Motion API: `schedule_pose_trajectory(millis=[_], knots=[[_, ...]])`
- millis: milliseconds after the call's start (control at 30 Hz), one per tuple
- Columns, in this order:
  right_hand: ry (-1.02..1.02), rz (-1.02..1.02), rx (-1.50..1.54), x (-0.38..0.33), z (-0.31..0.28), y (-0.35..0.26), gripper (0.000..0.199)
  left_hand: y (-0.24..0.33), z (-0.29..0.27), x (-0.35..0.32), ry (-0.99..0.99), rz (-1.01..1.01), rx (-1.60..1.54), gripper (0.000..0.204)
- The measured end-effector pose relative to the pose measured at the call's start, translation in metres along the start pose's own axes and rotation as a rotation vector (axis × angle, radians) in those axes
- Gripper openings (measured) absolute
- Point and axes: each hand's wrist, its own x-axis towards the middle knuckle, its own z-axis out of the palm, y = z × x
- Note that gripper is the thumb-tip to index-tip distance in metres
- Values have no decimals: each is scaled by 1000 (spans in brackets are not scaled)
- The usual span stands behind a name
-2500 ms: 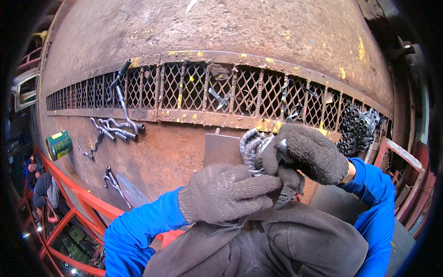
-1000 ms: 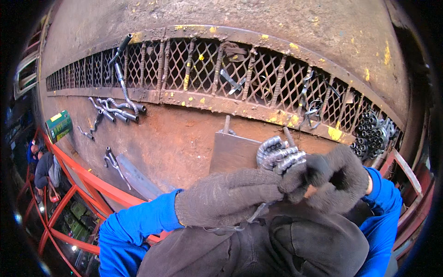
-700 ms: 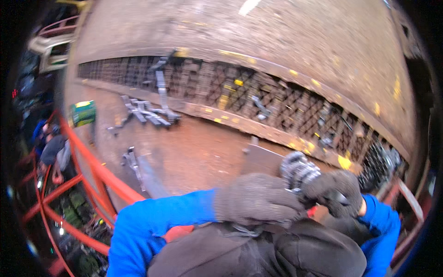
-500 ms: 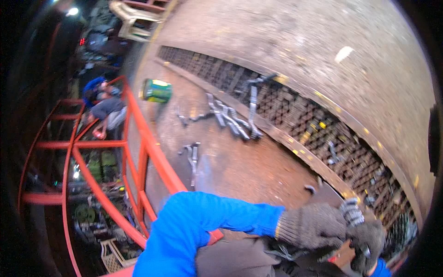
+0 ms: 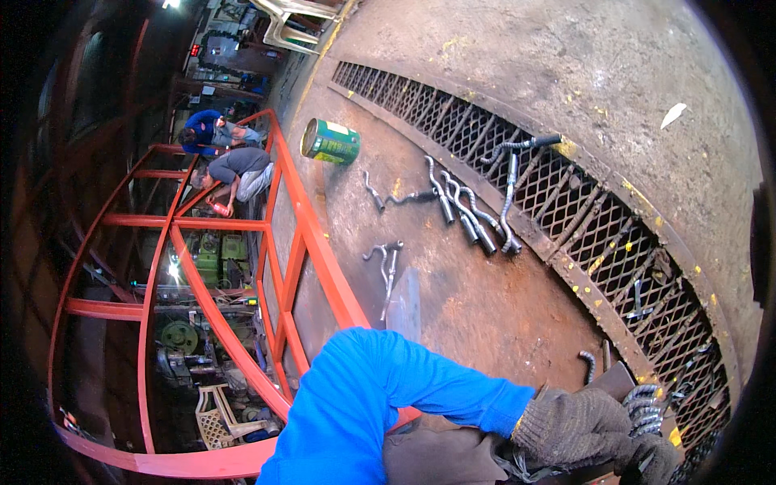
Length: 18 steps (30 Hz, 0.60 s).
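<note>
In a grey knit glove, my left hand (image 5: 570, 424) is closed at the lower right; its fingertips are hidden, and whatever they grip cannot be made out. Just beyond it my right hand (image 5: 653, 459), gloved too, closes around a shiny ribbed metal pipe (image 5: 644, 404) whose coiled-looking end stands up above the gloves. Both hands touch, partly cut off by the lower edge. A dark flat plate (image 5: 612, 380) lies right behind them. Another bent ribbed pipe (image 5: 588, 365) rests on the floor nearby.
Several bent metal pipes (image 5: 477, 214) lie beside a long floor grating (image 5: 550, 194); a smaller bunch (image 5: 390, 271) is closer. A green tin (image 5: 331, 142) stands farther off. Left is a red steel frame (image 5: 311, 242), with two people (image 5: 234, 170) crouching beyond it. A plastic chair (image 5: 291, 20) is at the back.
The view has swung, so the floor, frame and pipes sit farther right and look sharper. My hands are lower in the picture, still together at the ribbed pipe.
</note>
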Motion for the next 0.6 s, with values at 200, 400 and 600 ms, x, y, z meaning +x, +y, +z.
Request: schedule_pose_trajectory(millis=[200,400,600], knots=[[-263,229,270,23,-16,-19,33,-13,-6,0,0,55,-138,25],[-176,-9,513,124,-51,-61,22,-16,-5,-3,62,95,-193,26],[39,138,515,76,-33,-32,30,-14,-4,-14,102,138,-143,28]])
